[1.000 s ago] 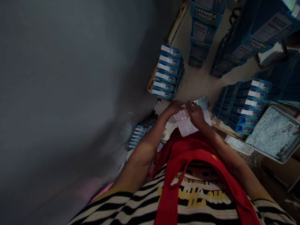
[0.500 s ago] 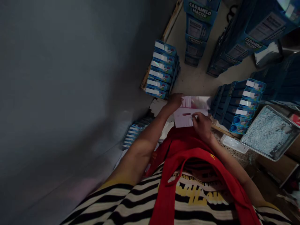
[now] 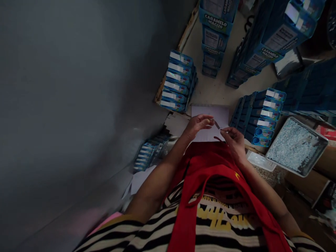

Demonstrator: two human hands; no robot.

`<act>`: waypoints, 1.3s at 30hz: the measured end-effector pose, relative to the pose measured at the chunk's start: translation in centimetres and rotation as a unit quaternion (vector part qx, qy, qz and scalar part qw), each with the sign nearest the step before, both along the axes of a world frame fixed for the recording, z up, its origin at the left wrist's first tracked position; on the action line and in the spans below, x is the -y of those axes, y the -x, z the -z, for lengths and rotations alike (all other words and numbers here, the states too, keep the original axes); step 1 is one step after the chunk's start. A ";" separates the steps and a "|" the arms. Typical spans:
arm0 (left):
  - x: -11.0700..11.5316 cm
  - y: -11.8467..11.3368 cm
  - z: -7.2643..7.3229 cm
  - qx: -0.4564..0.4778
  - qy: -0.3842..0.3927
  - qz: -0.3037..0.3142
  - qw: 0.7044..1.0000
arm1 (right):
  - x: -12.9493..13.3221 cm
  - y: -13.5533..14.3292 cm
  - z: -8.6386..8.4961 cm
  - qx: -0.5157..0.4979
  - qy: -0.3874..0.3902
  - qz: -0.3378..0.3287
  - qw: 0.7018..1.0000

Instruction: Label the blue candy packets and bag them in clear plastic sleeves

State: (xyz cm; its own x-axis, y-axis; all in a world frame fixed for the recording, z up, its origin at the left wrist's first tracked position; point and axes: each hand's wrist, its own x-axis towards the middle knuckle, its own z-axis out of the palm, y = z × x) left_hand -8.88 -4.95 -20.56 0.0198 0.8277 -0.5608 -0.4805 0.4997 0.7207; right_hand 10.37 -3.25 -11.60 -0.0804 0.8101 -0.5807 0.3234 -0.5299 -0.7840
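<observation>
A white sheet (image 3: 207,134) lies on the table in front of my red apron. Above it, a small thin strip (image 3: 216,124) spans the gap between my hands. My left hand (image 3: 201,124) pinches the strip's upper left end. The fingertips of my right hand (image 3: 232,136) close on its lower right end. What the strip is made of is too small to tell. A short dark red piece (image 3: 217,138) shows near the sheet's lower edge, beside my right hand.
Stacked blue boxes stand at the table's left edge (image 3: 176,82), at the back (image 3: 214,38) and on the right (image 3: 258,115). A tray of pale blue pieces (image 3: 296,147) sits at the far right. A grey wall (image 3: 78,87) is at left.
The shiny printed piece my left hand held over the sheet is out of sight. My left hand has moved down and right, and the strip now shows between both hands.
</observation>
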 end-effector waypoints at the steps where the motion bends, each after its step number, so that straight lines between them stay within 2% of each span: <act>1: -0.2 -0.2 -0.3 -0.019 0.000 0.003 1.000 | 0.0 0.1 -0.1 0.001 0.002 -0.002 1.000; 6: -0.3 -0.9 -2.2 -0.098 0.025 0.011 0.995 | 0.9 0.4 -1.5 0.052 -0.035 0.019 0.998; 10: 0.2 -2.3 -5.8 -0.088 0.027 0.006 0.996 | 1.9 -0.8 -5.0 0.122 -0.090 0.021 0.988; 14: -0.5 -6.1 -9.8 -0.060 0.023 0.019 0.998 | 1.5 -4.3 -9.3 0.183 -0.156 0.056 0.969; 17: -1.9 -9.3 -11.2 -0.059 -0.001 0.039 0.997 | -0.2 -7.3 -10.4 0.237 -0.188 0.078 0.950; 20: -2.9 -11.3 -11.1 -0.066 -0.010 0.032 0.997 | -2.1 -9.4 -9.4 0.286 -0.195 0.062 0.936; 25: -3.2 -12.0 -10.2 -0.073 -0.004 0.030 0.997 | -3.2 -10.6 -7.1 0.325 -0.180 0.034 0.928; 39: -3.5 -12.2 -9.9 -0.085 0.013 0.028 0.996 | -3.4 -10.7 -6.4 0.328 -0.172 0.020 0.929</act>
